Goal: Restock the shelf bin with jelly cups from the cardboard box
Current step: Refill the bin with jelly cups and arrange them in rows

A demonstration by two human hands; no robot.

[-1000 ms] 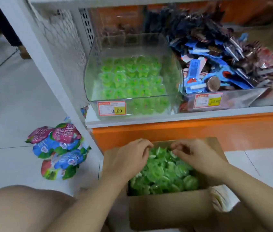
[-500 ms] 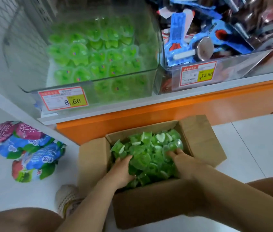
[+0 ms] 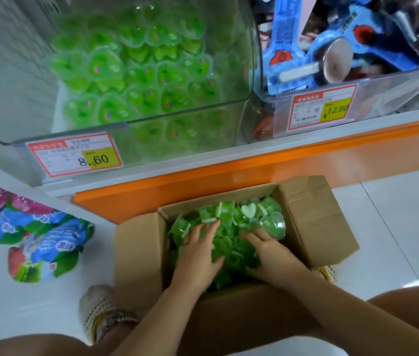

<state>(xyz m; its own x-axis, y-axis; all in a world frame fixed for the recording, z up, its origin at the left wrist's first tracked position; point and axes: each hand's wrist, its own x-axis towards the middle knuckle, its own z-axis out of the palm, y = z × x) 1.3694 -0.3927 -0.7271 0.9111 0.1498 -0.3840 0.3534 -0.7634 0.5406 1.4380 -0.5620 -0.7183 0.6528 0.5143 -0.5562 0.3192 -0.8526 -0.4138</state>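
Observation:
An open cardboard box (image 3: 313,219) stands on the floor below the shelf, filled with green heart-shaped jelly cups (image 3: 231,217). My left hand (image 3: 199,253) lies palm down on the pile at the left, fingers spread and partly sunk among the cups. My right hand (image 3: 270,253) rests on the right side of the pile, fingertips hidden among the cups. Whether either hand grips any cups is not visible. Above, a clear shelf bin (image 3: 149,134) with an 8.60 price tag (image 3: 74,155) holds a layer of the same green cups (image 3: 136,75).
A second clear bin (image 3: 383,98) of blue-wrapped sweets, tagged 12.80, stands to the right on the orange-edged shelf (image 3: 229,173). Several snack bags (image 3: 33,240) lie on the white floor at the left. My knees and a shoe (image 3: 100,312) frame the box.
Both hands have gone from the box's far rim down into the pile and moved closer together. The camera has come nearer and tilted down.

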